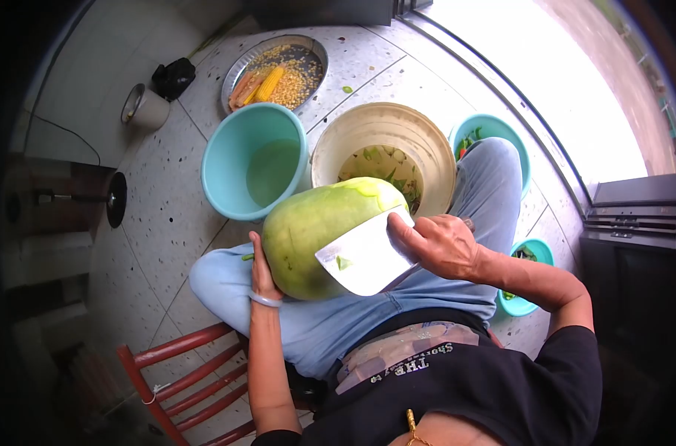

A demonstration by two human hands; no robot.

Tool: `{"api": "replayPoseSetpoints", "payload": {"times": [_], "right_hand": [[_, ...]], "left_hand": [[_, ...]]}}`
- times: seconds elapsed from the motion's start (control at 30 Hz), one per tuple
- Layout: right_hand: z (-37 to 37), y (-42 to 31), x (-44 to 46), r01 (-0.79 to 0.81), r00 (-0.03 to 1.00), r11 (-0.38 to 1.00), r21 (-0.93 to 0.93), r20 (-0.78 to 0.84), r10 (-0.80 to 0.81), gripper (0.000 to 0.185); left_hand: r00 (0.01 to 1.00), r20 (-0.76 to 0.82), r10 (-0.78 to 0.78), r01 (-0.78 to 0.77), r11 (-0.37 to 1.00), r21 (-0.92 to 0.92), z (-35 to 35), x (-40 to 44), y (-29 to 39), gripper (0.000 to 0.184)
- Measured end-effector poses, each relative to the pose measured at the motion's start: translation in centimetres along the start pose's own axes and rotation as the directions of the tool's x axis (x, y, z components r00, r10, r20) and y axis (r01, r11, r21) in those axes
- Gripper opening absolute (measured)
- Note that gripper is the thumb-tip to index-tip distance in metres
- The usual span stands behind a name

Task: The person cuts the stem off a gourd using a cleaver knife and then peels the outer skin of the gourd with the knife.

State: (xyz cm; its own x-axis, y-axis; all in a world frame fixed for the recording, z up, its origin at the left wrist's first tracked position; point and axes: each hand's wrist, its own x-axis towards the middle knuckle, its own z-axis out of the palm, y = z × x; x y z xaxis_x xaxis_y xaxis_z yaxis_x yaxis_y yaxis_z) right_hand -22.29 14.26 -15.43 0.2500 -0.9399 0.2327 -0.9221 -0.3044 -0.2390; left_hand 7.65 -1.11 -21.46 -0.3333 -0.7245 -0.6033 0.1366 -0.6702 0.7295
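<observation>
A large pale-green winter melon (312,223) lies across my lap, with a lighter peeled-looking patch near its right end. My left hand (262,271) presses against its left end, thumb upright and the other fingers mostly hidden beneath it. In my right hand (443,241) is a cleaver (368,253), gripped by its handle with the thumb along the back of the blade. The broad blade lies over the right front of the melon, and a small green scrap sticks to it. Beyond the melon stands a cream bucket (442,141) with green peel scraps inside.
A turquoise bucket (219,163) of water stands at the left of the cream one. Behind is a metal tray (319,56) with corn cobs and loose kernels. Turquoise basins (520,145) with peppers and greens sit at the right. A red chair (182,346) is beside me.
</observation>
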Motion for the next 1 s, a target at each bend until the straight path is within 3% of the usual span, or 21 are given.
{"api": "replayPoseSetpoints", "payload": {"times": [0.37, 0.63, 0.7, 0.73, 0.77, 0.83, 0.9, 0.93, 1.0], "right_hand": [[0.0, 1.2, 0.1, 0.160, 0.987, 0.974, -0.161, 0.058, -0.153, 0.045], [1.3, 5.0, 0.6, 0.078, 0.997, 0.979, -0.188, 0.019, -0.076, 0.035], [1.4, 6.1, 0.8, -0.050, 0.987, 0.980, -0.192, 0.141, 0.078, 0.029], [1.4, 7.0, 1.9, -0.353, 0.831, 0.907, -0.227, 0.369, 0.416, 0.026], [1.2, 8.8, 2.2, -0.437, 0.810, 0.868, -0.235, 0.316, 0.494, 0.029], [1.0, 9.2, 1.6, -0.387, 0.895, 0.913, -0.127, 0.188, 0.405, 0.029], [0.0, 7.5, 2.2, -0.304, 0.951, 0.925, 0.230, 0.017, 0.308, 0.028], [-0.7, 6.8, 2.7, -0.323, 0.942, 0.848, 0.419, 0.056, 0.331, 0.024], [-3.4, 4.7, 3.6, -0.479, 0.872, 0.632, 0.609, 0.245, 0.425, 0.022]], "left_hand": [[0.998, 0.052, -0.031, 0.033, 0.999, -0.028, -0.8, 0.9, 0.1, 0.075], [0.998, 0.053, -0.044, 0.047, 0.998, -0.042, -1.1, 1.7, 0.3, 0.072], [0.996, 0.075, -0.044, 0.049, 0.997, -0.063, -1.6, 2.0, 0.0, 0.072], [0.995, 0.084, -0.049, 0.055, 0.996, -0.075, -2.1, 2.3, -0.3, 0.073], [0.994, 0.095, -0.051, 0.059, 0.995, -0.084, -2.0, 2.3, -0.2, 0.073], [0.999, 0.038, 0.003, -0.002, 1.000, -0.020, -1.6, 2.9, 0.3, 0.075], [0.999, 0.013, -0.039, 0.039, 0.999, -0.002, -2.1, 1.5, -0.7, 0.078], [0.998, 0.044, -0.047, 0.048, 0.999, -0.023, -2.1, 1.9, -0.4, 0.079], [0.995, 0.074, -0.067, 0.072, 0.995, -0.063, -1.2, 1.6, 0.2, 0.080]]}}
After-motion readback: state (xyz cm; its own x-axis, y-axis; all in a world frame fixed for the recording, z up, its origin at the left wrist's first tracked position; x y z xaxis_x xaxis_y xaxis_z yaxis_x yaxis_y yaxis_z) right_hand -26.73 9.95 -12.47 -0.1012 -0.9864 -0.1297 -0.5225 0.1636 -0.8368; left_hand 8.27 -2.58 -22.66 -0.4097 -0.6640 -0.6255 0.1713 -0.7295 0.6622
